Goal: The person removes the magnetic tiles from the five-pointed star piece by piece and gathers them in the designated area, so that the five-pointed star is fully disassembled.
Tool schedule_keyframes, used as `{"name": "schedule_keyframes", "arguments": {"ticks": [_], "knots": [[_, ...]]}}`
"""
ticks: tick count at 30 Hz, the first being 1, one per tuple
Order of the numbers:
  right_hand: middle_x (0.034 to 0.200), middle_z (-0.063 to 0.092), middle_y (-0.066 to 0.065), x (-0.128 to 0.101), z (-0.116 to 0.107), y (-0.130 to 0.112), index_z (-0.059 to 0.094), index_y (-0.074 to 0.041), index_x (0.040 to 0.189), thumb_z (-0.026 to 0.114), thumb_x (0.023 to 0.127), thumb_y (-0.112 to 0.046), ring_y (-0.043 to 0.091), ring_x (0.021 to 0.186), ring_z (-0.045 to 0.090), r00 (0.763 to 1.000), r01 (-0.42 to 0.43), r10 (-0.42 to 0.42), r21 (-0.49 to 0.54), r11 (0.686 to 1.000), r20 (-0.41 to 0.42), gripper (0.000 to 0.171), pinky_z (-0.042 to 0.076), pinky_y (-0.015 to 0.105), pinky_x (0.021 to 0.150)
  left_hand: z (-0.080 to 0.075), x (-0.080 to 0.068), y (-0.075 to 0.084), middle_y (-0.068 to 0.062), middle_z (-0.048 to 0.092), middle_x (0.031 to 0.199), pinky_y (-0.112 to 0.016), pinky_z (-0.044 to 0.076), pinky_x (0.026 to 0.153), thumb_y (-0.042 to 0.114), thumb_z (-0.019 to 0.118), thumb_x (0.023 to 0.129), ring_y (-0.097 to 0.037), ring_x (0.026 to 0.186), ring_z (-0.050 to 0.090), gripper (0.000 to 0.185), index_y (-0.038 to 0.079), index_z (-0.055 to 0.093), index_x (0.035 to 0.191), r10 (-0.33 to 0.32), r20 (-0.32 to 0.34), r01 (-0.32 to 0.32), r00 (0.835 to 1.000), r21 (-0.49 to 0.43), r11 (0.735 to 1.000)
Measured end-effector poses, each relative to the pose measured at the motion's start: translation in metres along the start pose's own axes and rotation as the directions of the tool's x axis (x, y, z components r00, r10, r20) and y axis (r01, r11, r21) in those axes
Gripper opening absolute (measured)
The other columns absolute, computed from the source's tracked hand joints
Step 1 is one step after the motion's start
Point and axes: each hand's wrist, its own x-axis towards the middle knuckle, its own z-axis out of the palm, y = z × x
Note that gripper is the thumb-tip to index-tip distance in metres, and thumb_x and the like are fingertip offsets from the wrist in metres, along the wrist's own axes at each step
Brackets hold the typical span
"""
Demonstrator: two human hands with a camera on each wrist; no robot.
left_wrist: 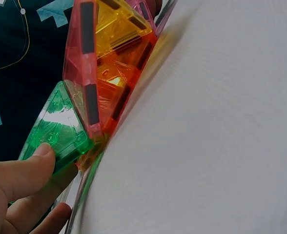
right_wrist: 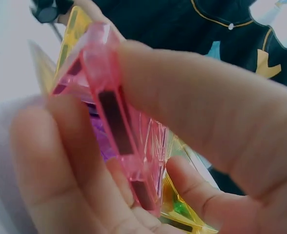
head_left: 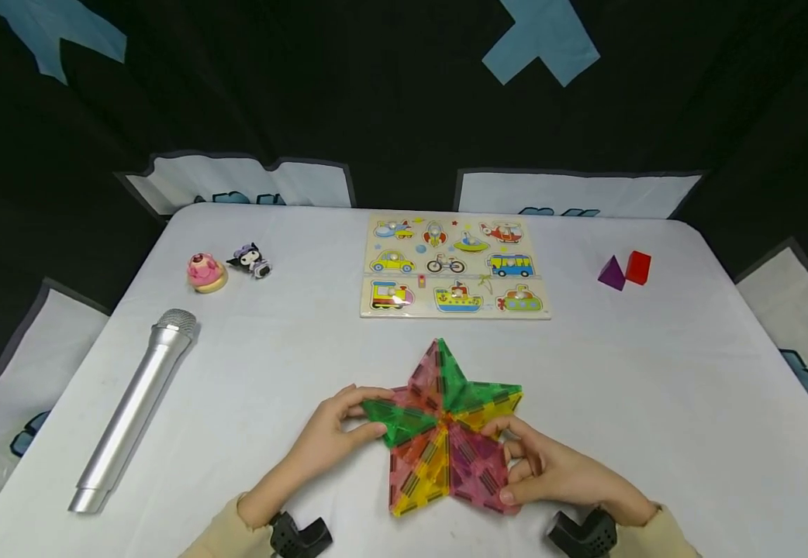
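Note:
A five-pointed star of translucent magnetic tiles point(head_left: 421, 466), in green, yellow, red, pink and purple, is at the table's near middle in the head view. My left hand point(head_left: 334, 432) pinches its left green point between thumb and fingers. The thumb presses on that green tile point(left_wrist: 55, 119) in the left wrist view, beside red and orange tiles point(left_wrist: 121, 83). On the other side, my right hand point(head_left: 550, 469) holds the lower-right pink and purple point. Up close in the right wrist view, thumb and fingers lie on both sides of a pink tile point(right_wrist: 113, 117).
Behind the star lies a vehicle puzzle board point(head_left: 456, 267). A silver microphone point(head_left: 135, 411) lies at the left, with a pink cupcake-like toy point(head_left: 205, 273) and a small figurine point(head_left: 250, 261) beyond it. A purple pyramid point(head_left: 611, 273) and red block point(head_left: 638, 267) sit back right.

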Motion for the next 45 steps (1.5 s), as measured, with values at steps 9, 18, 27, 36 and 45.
{"name": "schedule_keyframes", "arguments": {"ticks": [9,18,27,36,45], "knots": [[0.116,0.05,0.019,-0.001,-0.006,-0.002,0.023,0.005,0.135,0.044,0.088,0.013,0.02,0.08,0.063,0.998,0.046,-0.053,0.215,0.976,0.024,0.052,0.052,0.032,0.07,0.0,0.005,0.002,-0.005,0.066,0.099,-0.054,0.007,0.104,0.011,0.069,0.079,-0.037,0.12,0.039,0.038,0.012,0.06,0.116,-0.025,0.003,0.025,1.0,-0.027,0.999],[0.126,0.044,0.02,-0.006,-0.013,-0.004,0.026,0.002,0.136,0.044,0.089,0.013,0.021,0.088,0.062,0.999,0.003,-0.019,0.296,0.955,0.051,0.052,0.049,0.033,0.079,0.002,0.004,0.004,-0.005,0.068,0.092,-0.055,0.007,0.103,0.008,0.07,0.078,-0.042,0.129,0.02,0.038,0.009,0.061,0.116,-0.065,0.002,0.065,0.998,-0.049,0.997],[0.11,0.049,0.01,-0.015,-0.019,-0.011,0.033,0.001,0.133,0.051,0.087,0.01,0.015,0.094,0.051,0.999,0.032,-0.04,0.196,0.98,0.035,0.05,0.048,0.026,0.078,0.0,0.005,0.003,-0.004,0.068,0.089,-0.054,0.006,0.103,0.007,0.07,0.077,-0.041,0.129,0.019,0.038,0.009,0.062,0.114,-0.084,0.007,0.084,0.996,-0.064,0.994],[0.106,0.049,0.004,-0.039,-0.035,-0.03,0.032,-0.006,0.133,0.05,0.087,0.011,0.012,0.091,0.051,0.946,0.236,-0.235,-0.022,0.971,-0.224,0.052,0.047,0.022,0.073,-0.001,0.005,0.004,-0.005,0.068,0.09,-0.054,0.005,0.103,0.007,0.07,0.078,-0.041,0.13,0.018,0.038,0.009,0.061,0.115,-0.097,0.027,0.099,0.995,-0.062,0.993],[0.095,0.044,0.006,-0.074,-0.082,-0.03,0.031,-0.004,0.134,0.06,0.086,-0.003,0.003,0.072,0.047,0.463,-0.252,-0.386,-0.536,0.806,-0.798,0.056,0.044,0.016,0.057,-0.002,0.002,0.002,-0.006,0.068,0.092,-0.057,0.004,0.102,0.01,0.07,0.079,-0.041,0.131,0.015,0.039,0.01,0.06,0.117,-0.116,0.028,0.118,0.993,-0.058,0.991]]}}
